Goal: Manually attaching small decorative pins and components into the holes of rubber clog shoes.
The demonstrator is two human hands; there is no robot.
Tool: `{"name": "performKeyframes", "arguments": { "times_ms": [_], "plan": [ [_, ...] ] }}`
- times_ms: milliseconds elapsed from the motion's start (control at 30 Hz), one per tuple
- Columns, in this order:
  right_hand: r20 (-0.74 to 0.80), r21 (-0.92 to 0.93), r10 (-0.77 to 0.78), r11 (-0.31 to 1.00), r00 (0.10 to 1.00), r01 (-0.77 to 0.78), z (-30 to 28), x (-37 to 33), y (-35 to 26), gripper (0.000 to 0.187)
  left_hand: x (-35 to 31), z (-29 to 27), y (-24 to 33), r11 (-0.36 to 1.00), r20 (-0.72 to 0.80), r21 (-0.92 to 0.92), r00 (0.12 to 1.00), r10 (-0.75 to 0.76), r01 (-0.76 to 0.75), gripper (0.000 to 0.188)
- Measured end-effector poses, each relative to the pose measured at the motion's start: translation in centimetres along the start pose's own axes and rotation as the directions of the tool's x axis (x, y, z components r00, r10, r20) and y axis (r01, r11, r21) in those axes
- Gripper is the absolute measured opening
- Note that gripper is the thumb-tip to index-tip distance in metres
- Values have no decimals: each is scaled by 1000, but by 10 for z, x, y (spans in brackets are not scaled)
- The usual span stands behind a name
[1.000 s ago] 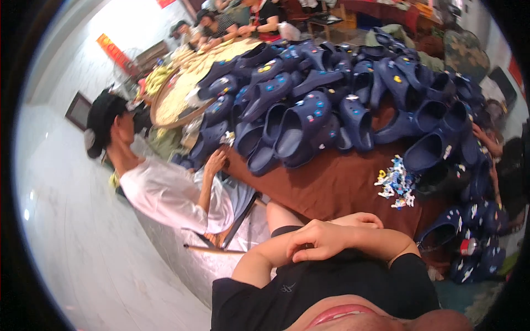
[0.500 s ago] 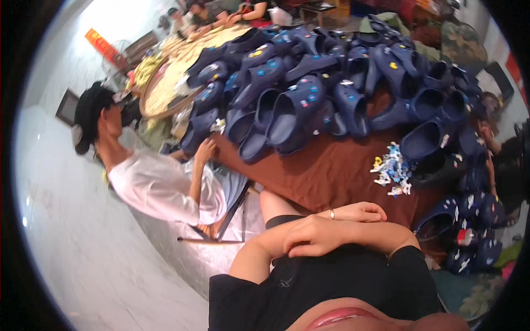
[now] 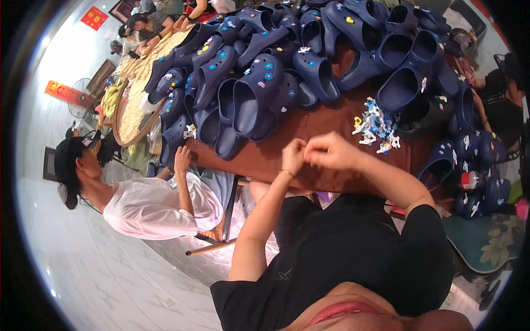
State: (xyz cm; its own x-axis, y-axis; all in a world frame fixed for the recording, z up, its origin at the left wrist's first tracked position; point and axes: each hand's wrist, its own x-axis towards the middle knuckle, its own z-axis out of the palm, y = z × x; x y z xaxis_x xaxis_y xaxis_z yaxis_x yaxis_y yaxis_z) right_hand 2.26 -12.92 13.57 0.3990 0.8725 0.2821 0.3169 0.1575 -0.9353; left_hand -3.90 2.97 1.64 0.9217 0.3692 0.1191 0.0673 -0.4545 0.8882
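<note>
1. Uncrossed and raised since the earlier frame: our bare left hand [image 3: 294, 156] and bare right hand [image 3: 337, 151], folded across our forearms half a second ago, now meet in front of us, by the near edge of the reddish-brown cloth table cover [image 3: 323, 126].
2. Grip, left: fingers curled inward, their tips close to the right-hand fingers. We cannot tell whether anything is pinched. We note a thin gold-coloured bracelet [image 3: 286, 173] at this wrist.
3. Grip, right: fingers bent, tips drawn toward the left hand. Whether they press on something, we cannot tell; the meeting point is too small to read.
4. Small loose pile of white, blue and yellow charms [image 3: 377, 128]: on the cloth, near our right hand on its right side, apart from it.
5. Large heap of navy-blue clogs [image 3: 256, 91], many studded with coloured charms: we see it spread over the cloth beyond both hands, touching neither.
6. Further navy clogs are stacked at the right, around a red-and-white container [image 3: 471, 180].
7. At our left sits a co-worker in a white shirt and dark cap [image 3: 149, 209], one hand [image 3: 182, 160] near the table edge, just beside a small clump of white charms [image 3: 190, 132].
8. Beyond them we record a round shallow tray [image 3: 146, 130] of pale yellow pieces.
</note>
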Motion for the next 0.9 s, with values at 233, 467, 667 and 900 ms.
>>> {"name": "performKeyframes", "arguments": {
  "times_ms": [233, 467, 667, 900],
  "plan": [
    [-349, 42, 354, 931, 867, -363, -75, 31, 93, 15, 4, 9, -56, 960, -185, 213, 958, 220, -180, 11],
    [-607, -146, 237, 905, 758, -400, -147, 96, 137, 16, 4, 28, -51, 768, -19, 595, 951, 308, -237, 27],
    [-634, -179, 200, 902, 747, -393, -162, 192, 147, 24, 2, 26, -48, 764, 19, 615, 971, 237, -198, 32],
    [-787, -329, 307, 526, 535, -785, -237, 240, 213, 48, 10, 36, -43, 781, 41, 598, 981, 191, -178, 32]
  ]
}}
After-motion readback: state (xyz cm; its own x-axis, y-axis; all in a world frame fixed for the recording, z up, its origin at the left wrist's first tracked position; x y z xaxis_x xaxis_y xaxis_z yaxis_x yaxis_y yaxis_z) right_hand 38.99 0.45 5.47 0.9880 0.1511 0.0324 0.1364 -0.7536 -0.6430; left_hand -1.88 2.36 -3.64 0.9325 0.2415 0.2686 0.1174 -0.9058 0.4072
